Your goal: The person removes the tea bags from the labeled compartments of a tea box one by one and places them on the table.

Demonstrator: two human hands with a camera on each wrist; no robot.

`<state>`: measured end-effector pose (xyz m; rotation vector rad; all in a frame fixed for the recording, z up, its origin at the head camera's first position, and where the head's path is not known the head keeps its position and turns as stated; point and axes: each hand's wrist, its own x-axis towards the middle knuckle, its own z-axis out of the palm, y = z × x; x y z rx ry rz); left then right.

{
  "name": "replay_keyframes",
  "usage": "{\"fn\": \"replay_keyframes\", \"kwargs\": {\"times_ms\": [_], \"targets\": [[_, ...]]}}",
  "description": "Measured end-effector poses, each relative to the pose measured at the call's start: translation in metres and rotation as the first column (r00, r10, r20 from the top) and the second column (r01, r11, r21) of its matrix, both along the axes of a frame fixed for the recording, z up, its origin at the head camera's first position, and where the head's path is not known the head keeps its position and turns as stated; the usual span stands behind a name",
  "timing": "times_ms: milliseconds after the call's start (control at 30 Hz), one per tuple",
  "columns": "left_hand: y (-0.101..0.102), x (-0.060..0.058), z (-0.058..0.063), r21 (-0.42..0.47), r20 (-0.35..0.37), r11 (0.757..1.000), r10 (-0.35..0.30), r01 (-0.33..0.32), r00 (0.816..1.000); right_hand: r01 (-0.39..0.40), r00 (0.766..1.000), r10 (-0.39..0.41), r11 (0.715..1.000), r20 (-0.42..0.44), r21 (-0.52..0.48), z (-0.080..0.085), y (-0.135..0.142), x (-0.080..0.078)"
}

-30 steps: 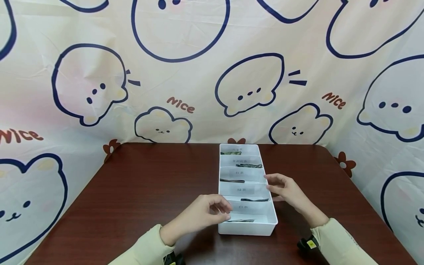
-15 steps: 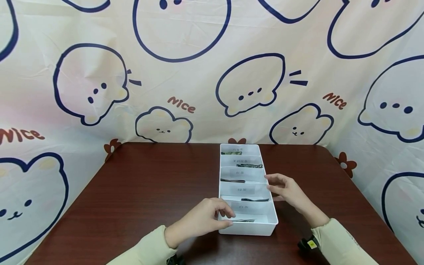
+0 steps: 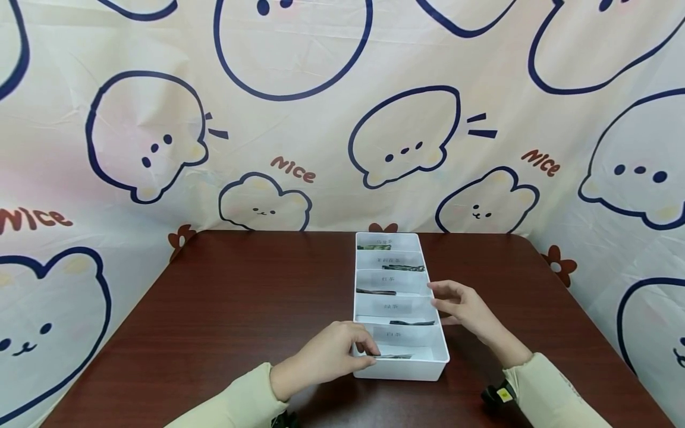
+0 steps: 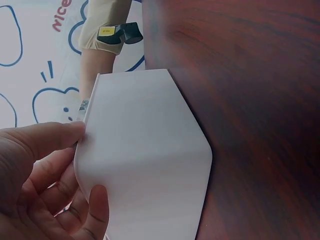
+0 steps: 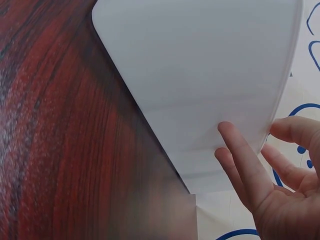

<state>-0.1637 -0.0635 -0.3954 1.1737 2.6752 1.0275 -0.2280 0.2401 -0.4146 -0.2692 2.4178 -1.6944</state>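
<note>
A long white divided box [image 3: 398, 371] stands on the table, its compartments bearing printed tea labels. In the nearest compartment lies a thin tea packet [image 3: 396, 356]. My left hand [image 3: 329, 353] reaches over the box's near left corner, and its thumb and index finger pinch the packet's left end. The left wrist view shows that hand's thumb [image 4: 70, 132] at the rim, with a bit of packet showing beyond it. My right hand [image 3: 465, 306] touches the box's right side; in the right wrist view two straight fingers [image 5: 237, 145] rest on the outer wall and other fingertips meet the rim.
Further compartments each hold a thin packet: a dark one [image 3: 412, 323], a brown one [image 3: 376, 292], a green patterned one [image 3: 403, 268] and another green one [image 3: 373, 247]. The dark wooden table [image 3: 257, 285] ends at a cartoon-printed cloth [image 3: 332, 137] behind and at both sides.
My left hand has moved right and down into the nearest compartment, and its index finger has closed onto the packet's end. The right hand and the box have stayed put.
</note>
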Motion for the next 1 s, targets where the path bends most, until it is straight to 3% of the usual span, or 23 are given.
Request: {"fn": "replay_keyframes", "kwargs": {"times_ms": [300,433,567,700,800,900,1000], "targets": [[-0.002,0.0,0.003,0.046,0.053,0.998,0.044,-0.047,0.998,0.006,1.0,-0.006,1.0,0.003,-0.001,0.0,-0.001,0.0],[-0.006,-0.003,0.009,0.118,0.082,0.99,0.066,-0.076,0.994,0.01,1.0,-0.01,1.0,0.001,0.002,0.001,-0.001,0.001],[-0.01,-0.008,0.02,0.231,0.108,0.967,0.088,-0.111,0.99,0.001,1.0,-0.001,1.0,0.003,-0.001,0.003,-0.001,0.001],[-0.02,-0.018,0.037,0.349,0.122,0.92,0.143,-0.178,0.982,-0.003,1.0,0.003,1.0,0.005,-0.003,0.004,-0.001,0.001],[-0.033,-0.033,0.053,0.427,0.152,0.87,0.2,-0.247,0.968,-0.007,1.0,0.007,1.0,0.002,-0.004,0.004,-0.001,0.001],[-0.048,-0.056,0.068,0.517,0.228,0.797,0.222,-0.311,0.948,-0.004,1.0,0.004,1.0,0.005,-0.007,0.004,-0.001,0.002],[-0.065,-0.086,0.073,0.561,0.293,0.732,0.261,-0.386,0.92,-0.007,1.0,0.007,1.0,0.004,-0.009,0.004,-0.001,0.002]]}}
